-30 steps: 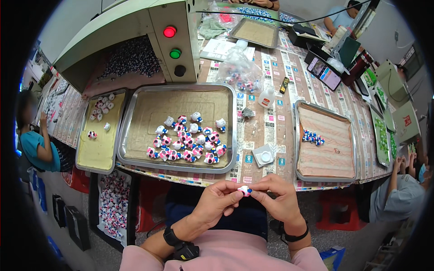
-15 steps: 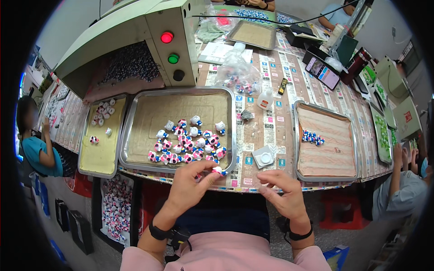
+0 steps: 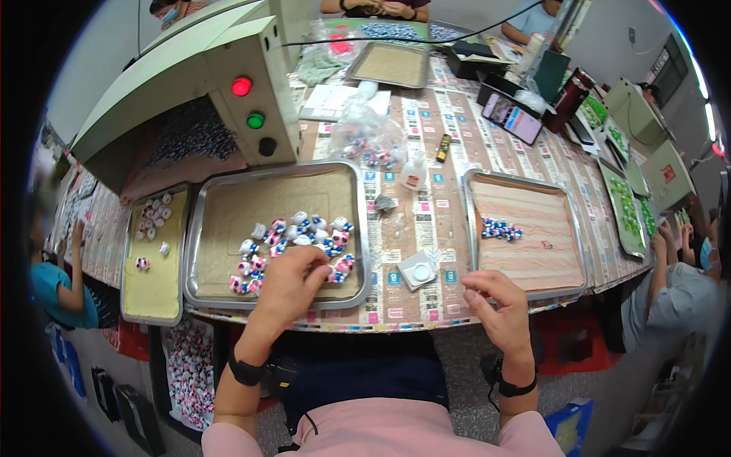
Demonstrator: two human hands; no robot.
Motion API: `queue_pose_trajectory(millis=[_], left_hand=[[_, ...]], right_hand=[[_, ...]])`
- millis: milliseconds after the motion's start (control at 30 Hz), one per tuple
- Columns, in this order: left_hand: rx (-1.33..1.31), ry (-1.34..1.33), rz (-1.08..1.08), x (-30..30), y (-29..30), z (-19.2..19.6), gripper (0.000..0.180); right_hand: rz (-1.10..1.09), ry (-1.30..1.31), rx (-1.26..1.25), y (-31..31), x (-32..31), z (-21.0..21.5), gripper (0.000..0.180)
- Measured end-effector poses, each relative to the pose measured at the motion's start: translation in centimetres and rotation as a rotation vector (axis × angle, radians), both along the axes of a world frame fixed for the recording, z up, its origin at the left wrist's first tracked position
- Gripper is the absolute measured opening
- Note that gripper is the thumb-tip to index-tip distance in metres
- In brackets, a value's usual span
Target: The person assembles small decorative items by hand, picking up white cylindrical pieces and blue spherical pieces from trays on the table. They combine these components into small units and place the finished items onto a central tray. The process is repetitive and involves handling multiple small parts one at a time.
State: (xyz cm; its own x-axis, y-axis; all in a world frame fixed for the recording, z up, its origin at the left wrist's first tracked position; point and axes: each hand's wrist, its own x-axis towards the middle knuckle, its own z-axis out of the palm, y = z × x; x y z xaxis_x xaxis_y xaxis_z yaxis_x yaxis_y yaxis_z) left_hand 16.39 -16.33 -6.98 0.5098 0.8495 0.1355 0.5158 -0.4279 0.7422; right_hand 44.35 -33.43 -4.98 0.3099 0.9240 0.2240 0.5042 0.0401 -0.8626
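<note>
My left hand (image 3: pixel 285 283) reaches over the near side of a large metal tray (image 3: pixel 199 251), its thumb and fingers curled together among small white, pink and blue toy figurines (image 3: pixel 314 225). One figurine (image 3: pixel 343 268) lies right beside the fingertips; whether anything is pinched between them is hidden. Over the table's front edge hovers my right hand (image 3: pixel 499 308), empty, its fingers loosely bent and apart from the thumb. A small white square holder with a round centre (image 3: pixel 418 270) lies between both hands.
To the right, a lined tray (image 3: pixel 525 278) holds a cluster of blue and pink pieces (image 3: pixel 501 229). A yellow-lined tray (image 3: pixel 152 286) with white pieces stands left. Behind are a machine with lit buttons (image 3: pixel 278 91), a white bottle (image 3: pixel 413 175) and a phone (image 3: pixel 512 118). Co-workers sit around.
My left hand has moved from the tray's front rim, where it pinched a figurine, in over the pile. My right hand stays near the table edge. The whole view has shifted.
</note>
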Motion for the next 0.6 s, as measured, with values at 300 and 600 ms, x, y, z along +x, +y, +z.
queue_pose_trajectory(millis=[300, 600], left_hand=[[-0.021, -0.167, 0.071, -1.0, 0.6, 0.6, 0.015], [-0.936, -0.996, -0.052, -1.3, -5.0, 1.5, 0.032]], right_hand=[[-0.194, -0.36, -0.037, 0.9, 8.5, 0.1, 0.026], [-0.023, -0.654, -0.138, 4.0, 11.7, -2.1, 0.021]])
